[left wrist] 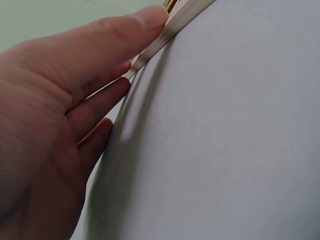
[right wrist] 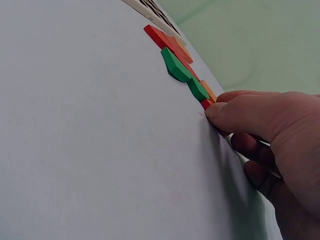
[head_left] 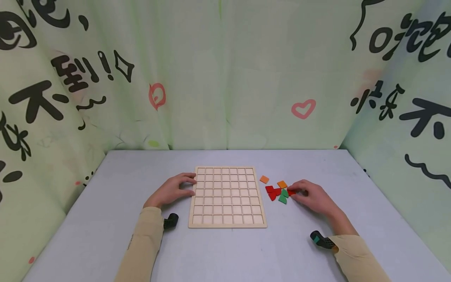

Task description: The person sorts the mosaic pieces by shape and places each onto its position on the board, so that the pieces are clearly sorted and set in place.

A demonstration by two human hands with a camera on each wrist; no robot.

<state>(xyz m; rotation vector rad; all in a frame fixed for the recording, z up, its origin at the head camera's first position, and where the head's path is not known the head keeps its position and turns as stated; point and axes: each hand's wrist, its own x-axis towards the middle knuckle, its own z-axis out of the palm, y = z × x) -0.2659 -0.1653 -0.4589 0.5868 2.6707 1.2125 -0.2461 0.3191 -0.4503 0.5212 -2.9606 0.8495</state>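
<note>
The curtain bears a black "不" and exclamation mark.

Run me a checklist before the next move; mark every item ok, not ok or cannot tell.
1. Left grip at the left edge of the board: ok.
2. Grid cells free of coloured pieces: ok.
3. Red piece pinched by the right grip: ok.
4. That piece lifted off the table: cannot tell.
5. Remaining pieces well spread: not ok, the other red pieces and green pieces lie bunched together.
</note>
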